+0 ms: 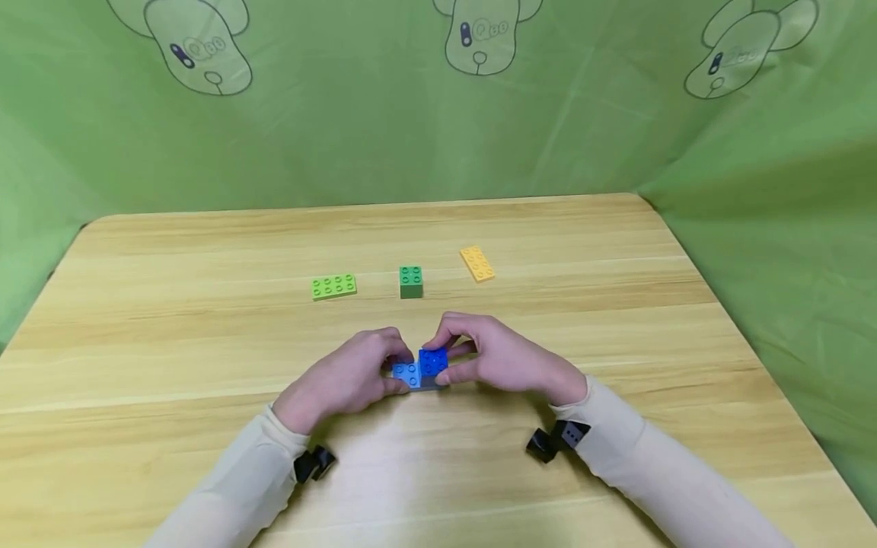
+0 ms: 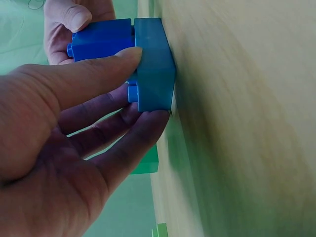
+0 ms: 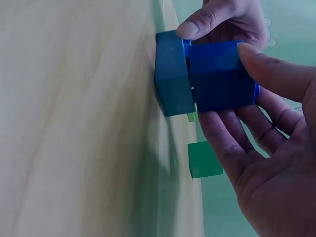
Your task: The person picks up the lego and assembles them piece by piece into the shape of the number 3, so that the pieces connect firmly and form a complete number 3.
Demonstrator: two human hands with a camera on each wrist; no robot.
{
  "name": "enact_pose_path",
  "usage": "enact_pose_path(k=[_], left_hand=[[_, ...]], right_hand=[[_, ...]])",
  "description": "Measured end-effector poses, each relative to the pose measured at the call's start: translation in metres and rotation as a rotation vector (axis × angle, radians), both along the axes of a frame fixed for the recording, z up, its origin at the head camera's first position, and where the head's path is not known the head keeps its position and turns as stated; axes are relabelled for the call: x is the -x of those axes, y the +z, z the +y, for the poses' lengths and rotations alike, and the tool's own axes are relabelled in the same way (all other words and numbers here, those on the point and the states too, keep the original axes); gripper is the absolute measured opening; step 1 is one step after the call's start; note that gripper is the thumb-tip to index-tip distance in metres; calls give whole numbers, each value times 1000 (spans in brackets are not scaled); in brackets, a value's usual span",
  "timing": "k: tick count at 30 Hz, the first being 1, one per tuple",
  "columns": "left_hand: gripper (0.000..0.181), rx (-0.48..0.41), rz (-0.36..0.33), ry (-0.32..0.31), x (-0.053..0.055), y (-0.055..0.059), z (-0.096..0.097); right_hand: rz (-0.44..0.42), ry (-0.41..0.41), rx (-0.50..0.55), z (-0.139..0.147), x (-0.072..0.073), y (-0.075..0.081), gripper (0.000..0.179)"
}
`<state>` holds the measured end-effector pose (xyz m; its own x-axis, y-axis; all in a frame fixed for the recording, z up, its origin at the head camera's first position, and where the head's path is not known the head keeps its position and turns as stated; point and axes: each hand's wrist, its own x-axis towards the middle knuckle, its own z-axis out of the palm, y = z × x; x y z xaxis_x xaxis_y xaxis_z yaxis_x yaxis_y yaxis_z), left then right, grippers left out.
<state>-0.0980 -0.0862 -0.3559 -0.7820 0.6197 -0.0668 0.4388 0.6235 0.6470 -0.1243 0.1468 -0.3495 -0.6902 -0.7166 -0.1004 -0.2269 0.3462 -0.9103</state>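
A light blue building brick (image 1: 406, 372) lies on the table near its middle, studs up. Over its right half sits a dark blue building brick (image 1: 432, 367), with a thin gap between the two in the right wrist view. My left hand (image 1: 347, 373) holds the light blue brick at its left end, thumb on the near side and fingers at the far side and end. With thumb and fingers, my right hand (image 1: 499, 355) pinches the dark blue brick (image 3: 224, 74) from its near and far sides. Bare studs of the light blue brick show on the left.
Beyond the hands stand a dark green square brick (image 1: 411, 282), a flat lime green brick (image 1: 334, 286) to its left and a flat yellow-orange brick (image 1: 476, 262) to its right. Green cloth (image 1: 384, 137) hangs behind the wooden table (image 1: 171, 304) and along its sides.
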Motion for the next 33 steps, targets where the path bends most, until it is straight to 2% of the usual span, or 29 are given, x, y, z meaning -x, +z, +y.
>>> enact_pose_path(k=[15, 24, 33], left_hand=[[25, 2, -13, -27, 3, 4, -1], [26, 4, -13, -19, 3, 4, 3], [25, 21, -35, -13, 4, 3, 0]], right_hand=[[-108, -23, 115, -3, -1, -10, 25], [-94, -82, 109, -1, -6, -11, 26], [-161, -109, 103, -4, -8, -9, 28]])
